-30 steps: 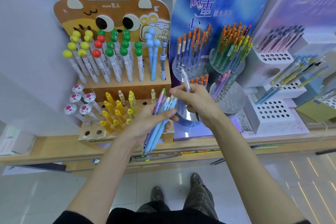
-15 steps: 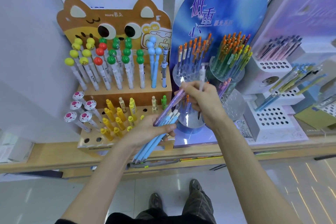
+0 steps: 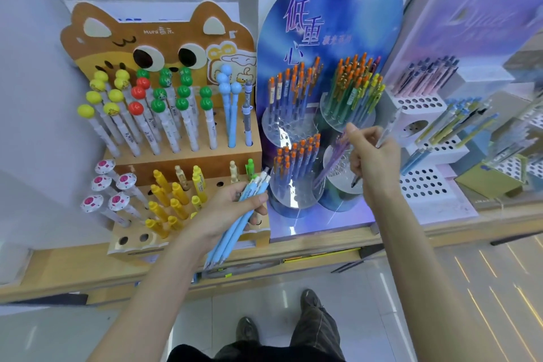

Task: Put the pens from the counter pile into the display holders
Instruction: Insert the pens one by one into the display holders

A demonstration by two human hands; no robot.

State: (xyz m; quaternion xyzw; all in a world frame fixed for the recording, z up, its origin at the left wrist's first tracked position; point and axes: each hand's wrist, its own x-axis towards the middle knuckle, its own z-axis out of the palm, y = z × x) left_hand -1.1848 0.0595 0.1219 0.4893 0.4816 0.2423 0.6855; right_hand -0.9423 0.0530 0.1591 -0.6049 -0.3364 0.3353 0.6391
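Gripped in the curled fingers of the left hand (image 3: 232, 211), at 7 o'clock of the head view's centre, is a bundle of light blue pens (image 3: 230, 236). Its long axis slants from tips at 7 o'clock to caps at 1 o'clock. A blurred purple pen (image 3: 333, 159) is pinched by the right hand (image 3: 374, 161), at 3 o'clock, with its lower end aimed toward 7 o'clock into the clear round holder (image 3: 338, 198). A clear pen (image 3: 389, 126) is held too, pointing toward 1 o'clock.

Dk shoes (image 3: 311, 303) on tile floor (image 3: 470, 288)
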